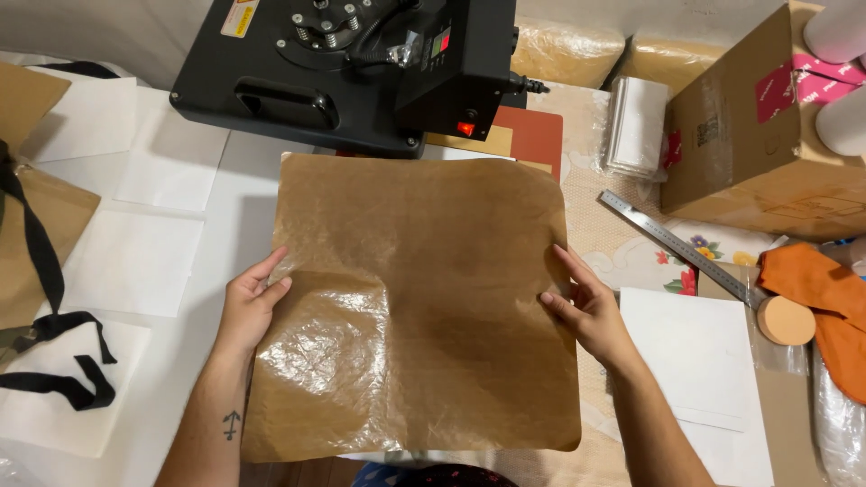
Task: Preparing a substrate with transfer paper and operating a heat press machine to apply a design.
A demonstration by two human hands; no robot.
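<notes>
I have a big brown sheet of paper point(415, 307) lying flat in front of me on the tabletop point(244, 194). It is crinkly and a bit shiny, with rounded corners.

My left hand point(248, 307) rests on the left edge of the paper. The fingers are spread out and flat, not curled around anything. My right hand point(586, 311) does the same on the right edge, with its fingers long and loose on top of the sheet. So each grip is open and only presses down. Neither one pinches or lifts the paper. I think I hold it this way to keep it smooth and square, because thin paper like this slides and curls.

The paper sits right between my two hands, and its far edge reaches almost to the black press machine point(361, 72). A small red light point(465, 128) glows on the machine. An orange pad point(532, 135) peeks out under it, just behind the paper.

White sheets point(135, 261) lie to the left, and a bag with black straps point(45, 271) sits at the left edge. To the right I see a metal ruler point(677, 245), a cardboard box point(749, 126), an orange cloth point(821, 298) and another white sheet point(695, 352).
</notes>
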